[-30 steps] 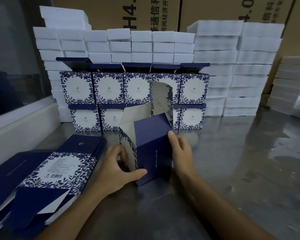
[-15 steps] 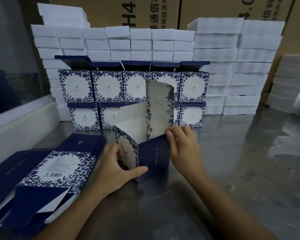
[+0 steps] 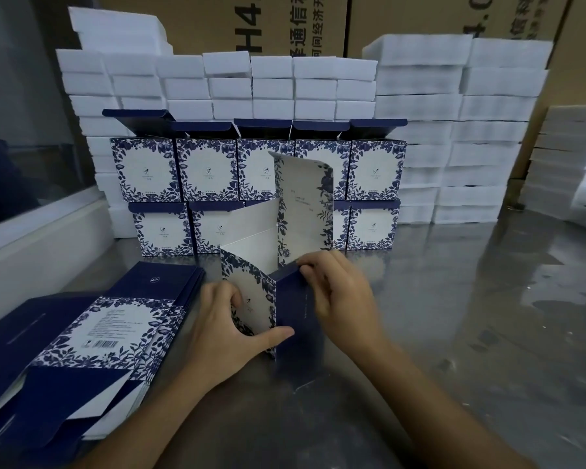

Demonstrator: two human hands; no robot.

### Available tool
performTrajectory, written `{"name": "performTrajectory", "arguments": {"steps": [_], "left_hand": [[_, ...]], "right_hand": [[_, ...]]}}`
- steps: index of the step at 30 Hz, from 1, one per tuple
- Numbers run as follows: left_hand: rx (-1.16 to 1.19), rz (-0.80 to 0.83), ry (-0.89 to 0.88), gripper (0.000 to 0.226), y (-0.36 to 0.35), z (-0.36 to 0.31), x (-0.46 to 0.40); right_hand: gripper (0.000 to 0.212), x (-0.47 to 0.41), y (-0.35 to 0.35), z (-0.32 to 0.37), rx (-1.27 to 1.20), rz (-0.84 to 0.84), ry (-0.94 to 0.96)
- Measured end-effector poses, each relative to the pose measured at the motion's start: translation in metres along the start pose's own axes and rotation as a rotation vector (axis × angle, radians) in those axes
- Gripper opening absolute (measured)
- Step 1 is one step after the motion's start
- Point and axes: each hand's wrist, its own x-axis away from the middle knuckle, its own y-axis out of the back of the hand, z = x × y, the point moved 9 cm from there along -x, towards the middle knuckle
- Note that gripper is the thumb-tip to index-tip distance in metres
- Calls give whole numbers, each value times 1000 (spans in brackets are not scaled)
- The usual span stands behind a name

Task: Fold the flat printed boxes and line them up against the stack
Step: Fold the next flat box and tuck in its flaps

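Observation:
A half-folded blue-and-white floral box [image 3: 281,265] stands on the steel table [image 3: 454,316], its top flaps up. My left hand [image 3: 230,326] grips its near left corner, thumb across the dark blue side and fingers curled on the floral face. My right hand [image 3: 339,299] pinches the top edge of the dark blue panel. Behind it, folded boxes [image 3: 207,170] stand in two rows against stacked white foam blocks [image 3: 271,82]. A pile of flat printed boxes [image 3: 92,336] lies at the left.
More white foam stacks [image 3: 460,130] rise at the back right and at the far right edge [image 3: 569,164]. Brown cartons [image 3: 403,18] stand behind everything. A white ledge [image 3: 31,252] under a window borders the table's left side.
The dark blue panel has been pushed down and inward. My right hand moved from the panel's side up onto its top edge. My left hand has kept its grip at the corner.

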Motion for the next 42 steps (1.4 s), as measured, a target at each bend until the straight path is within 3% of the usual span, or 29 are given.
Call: {"name": "performTrajectory", "arguments": {"steps": [10, 14, 20, 24, 28, 33, 36, 40, 42], "left_hand": [[-77, 49, -2, 86, -3, 7, -2], [-14, 38, -32, 81, -3, 3, -2], [172, -38, 18, 79, 2, 11, -5], [298, -14, -74, 56, 1, 12, -5], [172, -11, -194, 60, 3, -3, -3], [260, -16, -281, 52, 15, -18, -9], [368, -67, -219, 48, 26, -22, -10], [702, -121, 64, 31, 35, -4, -23], [740, -142, 127, 30, 42, 4, -25]], "right_hand": [[22, 7, -8, 6, -61, 16, -4], [41, 8, -14, 9, -43, 50, -52], [32, 7, -3, -1, -11, -59, -97], [35, 8, 12, -21, -129, -167, -185], [39, 6, 16, -32, -282, -198, -230], [32, 4, 12, -23, -373, -191, -171], [29, 5, 10, -15, -400, -184, -140], [31, 6, 3, -8, -428, -117, -120], [32, 5, 0, -4, -437, -73, -107]]}}
